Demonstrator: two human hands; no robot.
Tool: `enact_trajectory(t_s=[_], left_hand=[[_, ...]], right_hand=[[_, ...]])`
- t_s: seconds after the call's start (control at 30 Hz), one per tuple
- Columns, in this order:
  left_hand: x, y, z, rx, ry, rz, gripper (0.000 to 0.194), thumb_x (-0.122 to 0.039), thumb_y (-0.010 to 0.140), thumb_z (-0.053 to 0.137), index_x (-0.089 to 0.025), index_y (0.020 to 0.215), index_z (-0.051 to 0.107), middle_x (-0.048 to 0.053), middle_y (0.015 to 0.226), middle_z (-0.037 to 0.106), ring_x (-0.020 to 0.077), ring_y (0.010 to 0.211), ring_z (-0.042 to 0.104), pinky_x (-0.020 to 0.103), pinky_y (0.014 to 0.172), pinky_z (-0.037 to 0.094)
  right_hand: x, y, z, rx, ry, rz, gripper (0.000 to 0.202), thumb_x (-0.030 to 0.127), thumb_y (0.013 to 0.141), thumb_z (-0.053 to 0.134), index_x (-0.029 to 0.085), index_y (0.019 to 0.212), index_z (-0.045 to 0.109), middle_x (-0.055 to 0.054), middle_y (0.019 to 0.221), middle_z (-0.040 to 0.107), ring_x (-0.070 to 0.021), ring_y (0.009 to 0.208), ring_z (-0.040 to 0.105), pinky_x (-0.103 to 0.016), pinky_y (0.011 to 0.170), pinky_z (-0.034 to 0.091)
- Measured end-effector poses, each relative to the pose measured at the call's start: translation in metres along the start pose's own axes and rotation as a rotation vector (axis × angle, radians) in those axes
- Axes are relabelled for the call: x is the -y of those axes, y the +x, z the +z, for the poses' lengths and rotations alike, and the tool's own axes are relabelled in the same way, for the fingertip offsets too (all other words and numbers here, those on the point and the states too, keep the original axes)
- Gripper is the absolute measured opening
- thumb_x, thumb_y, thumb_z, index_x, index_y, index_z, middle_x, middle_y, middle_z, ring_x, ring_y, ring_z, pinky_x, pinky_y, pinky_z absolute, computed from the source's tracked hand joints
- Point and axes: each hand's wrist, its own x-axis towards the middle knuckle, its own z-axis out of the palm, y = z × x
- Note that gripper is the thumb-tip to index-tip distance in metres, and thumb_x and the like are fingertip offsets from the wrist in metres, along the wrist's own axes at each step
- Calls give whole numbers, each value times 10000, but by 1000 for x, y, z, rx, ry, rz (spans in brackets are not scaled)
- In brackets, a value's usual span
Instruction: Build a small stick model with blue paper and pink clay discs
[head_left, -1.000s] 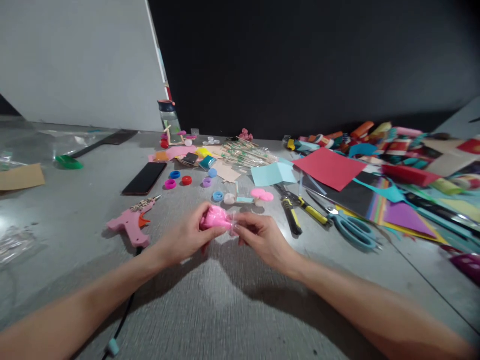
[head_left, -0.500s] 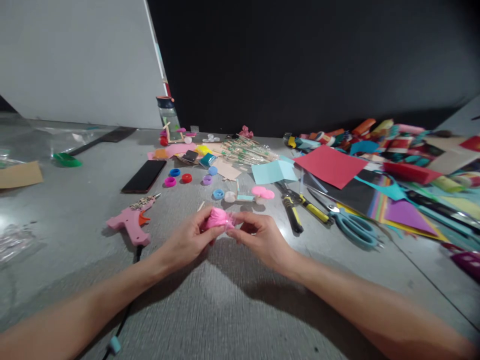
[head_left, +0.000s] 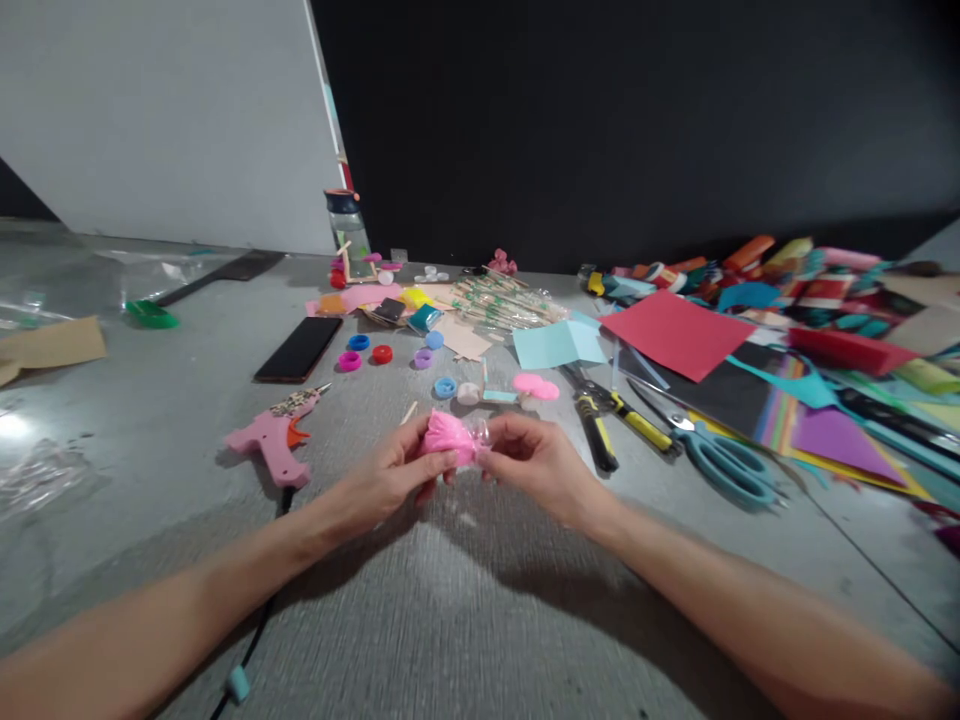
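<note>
Between my hands, above the grey table, is a soft pink lump in clear plastic wrap, like a packet of modelling clay [head_left: 448, 436]. My left hand [head_left: 397, 472] grips its left side between thumb and fingers. At the packet's right end, my right hand [head_left: 529, 458] pinches the gathered clear plastic. Just beyond the hands stand a blue bottle cap [head_left: 445, 387], a white cap [head_left: 469, 393] and a small piece with pink rounded tops [head_left: 535, 386]. A pink glue gun [head_left: 271, 440] lies left of my left hand, its cord running under my forearm.
A black phone [head_left: 298, 349] lies beyond the glue gun. Pliers [head_left: 596, 430], blue-handled scissors [head_left: 727, 462] and red paper [head_left: 675, 333] are on the right. Wooden sticks [head_left: 502, 300] and a water bottle [head_left: 347, 225] stand at the back, before a dark panel.
The view has shifted slightly, so the table things sit further right. The pink packet has turned a little in my fingers, showing more of its pink side and the clear plastic end.
</note>
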Motion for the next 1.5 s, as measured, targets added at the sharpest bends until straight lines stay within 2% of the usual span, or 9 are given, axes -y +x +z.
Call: enact_trajectory(t_s=[0.13, 0.23, 0.4, 0.53, 0.7, 0.83, 1.1, 1.33, 1.5], left_hand=[[-2, -2, 2, 0, 52, 20, 213, -413, 929, 623, -214, 939, 548, -24, 802, 534, 110, 665, 451, 250, 598, 370], [-2, -3, 4, -22, 109, 62, 193, -390, 929, 611, -213, 905, 537, -39, 748, 468, 113, 644, 410, 253, 579, 342], [0, -1, 3, -94, 181, 100, 182, -374, 916, 615, -209, 892, 543, -20, 776, 500, 124, 654, 421, 263, 579, 343], [2, 3, -1, -91, 142, 76, 184, -377, 928, 607, -206, 944, 541, -11, 792, 564, 125, 650, 450, 264, 579, 357], [3, 3, 0, -75, 249, 105, 170, -361, 969, 565, -206, 920, 516, -29, 768, 538, 115, 633, 440, 268, 597, 365], [1, -1, 4, -105, 363, 147, 155, -316, 971, 569, -203, 881, 513, -29, 771, 535, 118, 662, 454, 269, 619, 368], [-4, 3, 1, -105, 76, 45, 198, -371, 929, 605, -190, 934, 526, -16, 733, 615, 103, 562, 483, 256, 527, 374], [-7, 7, -13, -279, 98, 54, 224, -395, 911, 626, -188, 916, 542, -9, 713, 634, 95, 556, 494, 239, 532, 376], [-4, 8, -20, -349, 227, 60, 219, -369, 883, 641, -211, 997, 542, -16, 740, 606, 127, 599, 549, 252, 537, 408]], right_hand=[[6, -3, 4, 2, -21, 20, 229, 346, 812, 746, 184, 972, 738, -2, 753, 689, -106, 620, 561, -256, 582, 453], [7, -2, 6, 53, -2, 49, 175, 322, 793, 746, 176, 887, 721, -13, 796, 713, -105, 636, 588, -246, 582, 459], [1, 1, 2, 77, 15, 86, 131, 241, 752, 751, 173, 771, 639, 38, 625, 618, -82, 543, 538, -211, 506, 393], [3, 2, -3, 71, 36, 104, 174, 288, 777, 752, 184, 794, 613, 30, 624, 631, -102, 555, 592, -227, 519, 455], [9, 0, 1, 46, 48, 94, 257, 351, 788, 771, 177, 960, 692, 3, 779, 699, -76, 545, 569, -228, 517, 479], [11, 0, 4, 87, 43, 102, 81, 241, 784, 744, 173, 794, 700, 20, 668, 672, -70, 525, 551, -206, 495, 452], [12, 1, -7, 69, 141, 160, 242, 362, 747, 759, 178, 729, 604, 23, 597, 648, -90, 469, 580, -226, 481, 493], [19, 2, -29, -49, 138, 127, 294, 429, 798, 754, 171, 767, 615, 25, 663, 620, -87, 552, 614, -227, 565, 532], [25, 0, -35, -6, -8, 73, 288, 462, 891, 661, 174, 867, 656, -36, 793, 676, -131, 658, 655, -278, 612, 558]])
